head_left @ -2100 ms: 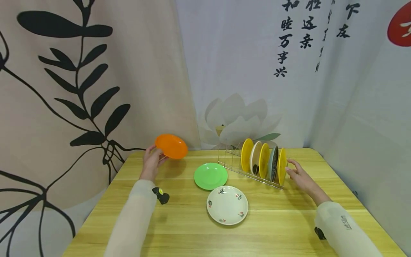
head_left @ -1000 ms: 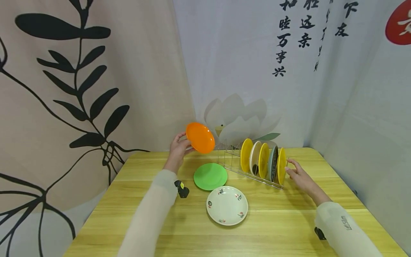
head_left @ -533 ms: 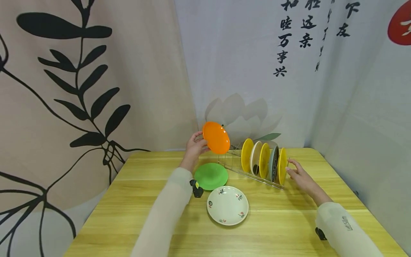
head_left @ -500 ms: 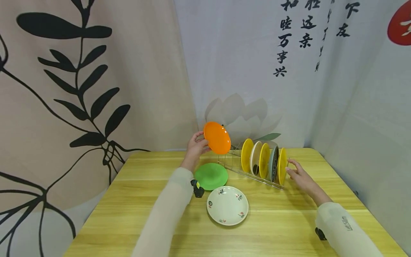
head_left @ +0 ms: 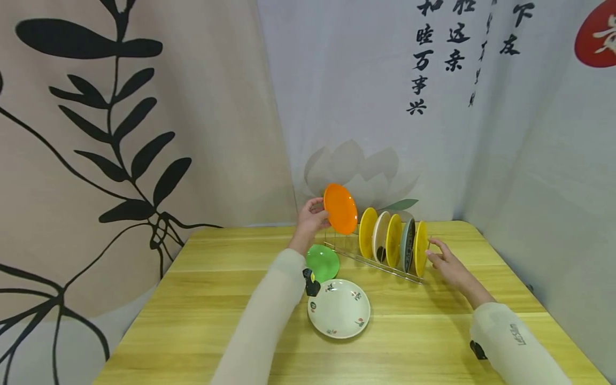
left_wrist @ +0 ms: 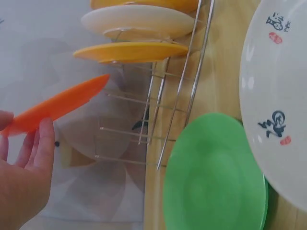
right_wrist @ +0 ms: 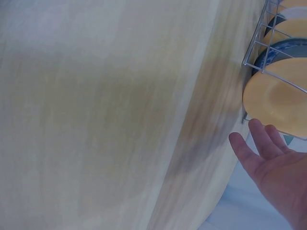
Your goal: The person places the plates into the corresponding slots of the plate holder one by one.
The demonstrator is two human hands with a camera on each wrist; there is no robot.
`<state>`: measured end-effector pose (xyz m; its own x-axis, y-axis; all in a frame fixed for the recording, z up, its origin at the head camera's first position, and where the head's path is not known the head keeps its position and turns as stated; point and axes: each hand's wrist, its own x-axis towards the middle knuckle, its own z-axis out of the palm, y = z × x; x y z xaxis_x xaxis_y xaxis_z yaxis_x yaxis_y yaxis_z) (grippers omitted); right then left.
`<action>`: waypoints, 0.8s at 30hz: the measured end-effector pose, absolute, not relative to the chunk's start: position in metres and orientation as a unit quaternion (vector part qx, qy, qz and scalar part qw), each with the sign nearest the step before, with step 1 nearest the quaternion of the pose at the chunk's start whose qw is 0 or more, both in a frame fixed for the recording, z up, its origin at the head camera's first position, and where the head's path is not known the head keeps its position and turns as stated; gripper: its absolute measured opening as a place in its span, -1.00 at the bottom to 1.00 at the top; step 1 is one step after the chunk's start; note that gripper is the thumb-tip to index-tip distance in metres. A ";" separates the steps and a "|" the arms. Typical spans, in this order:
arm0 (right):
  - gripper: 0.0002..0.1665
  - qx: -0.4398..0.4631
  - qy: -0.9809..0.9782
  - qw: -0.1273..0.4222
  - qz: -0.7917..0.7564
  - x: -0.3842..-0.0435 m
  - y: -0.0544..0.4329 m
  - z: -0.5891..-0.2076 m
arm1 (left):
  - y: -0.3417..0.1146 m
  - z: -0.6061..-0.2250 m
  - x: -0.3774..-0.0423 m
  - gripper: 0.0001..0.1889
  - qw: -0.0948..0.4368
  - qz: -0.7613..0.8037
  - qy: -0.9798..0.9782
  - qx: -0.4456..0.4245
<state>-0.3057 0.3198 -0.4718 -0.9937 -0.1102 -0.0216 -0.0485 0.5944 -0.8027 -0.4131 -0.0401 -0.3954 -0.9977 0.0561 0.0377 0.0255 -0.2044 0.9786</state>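
Note:
My left hand (head_left: 312, 222) pinches an orange plate (head_left: 340, 209) at its left rim, thumb on the face. The plate is raised and tilted over the left part of a wire dish rack (head_left: 372, 263). In the left wrist view, its far edge is close to the nearest yellow plate (left_wrist: 132, 51). My right hand (head_left: 448, 263) is at the rack's right end with relaxed fingers; the fingertips are right by the end wires and the last yellow plate (right_wrist: 278, 98). A green plate (head_left: 323, 263), partly hidden by my left sleeve, lies flat on the table.
Several plates stand upright in the rack, among them a white plate (head_left: 381, 237) and a dark-patterned plate (head_left: 408, 246). A white plate with small prints (head_left: 339, 310) lies before the green one on the wooden table (head_left: 202, 321). A curtain (head_left: 231, 133) hangs close behind.
My left hand has carried the orange plate rightward from the table's back left to over the rack, turning it more upright. My right hand has stayed at the rack's end.

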 end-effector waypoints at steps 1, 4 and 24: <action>-0.21 -0.044 0.892 0.035 -0.448 -0.306 0.320 -0.472 | -0.038 -0.396 -0.413 -0.52 0.009 0.774 0.633 0.034; -0.20 -0.041 0.892 0.034 -0.448 -0.306 0.319 -0.472 | -0.032 -0.398 -0.413 -0.52 0.008 0.767 0.641 0.033; -0.24 -0.046 0.895 0.020 -0.443 -0.306 0.320 -0.471 | -0.010 -0.416 -0.409 -0.54 -0.013 0.747 0.665 0.017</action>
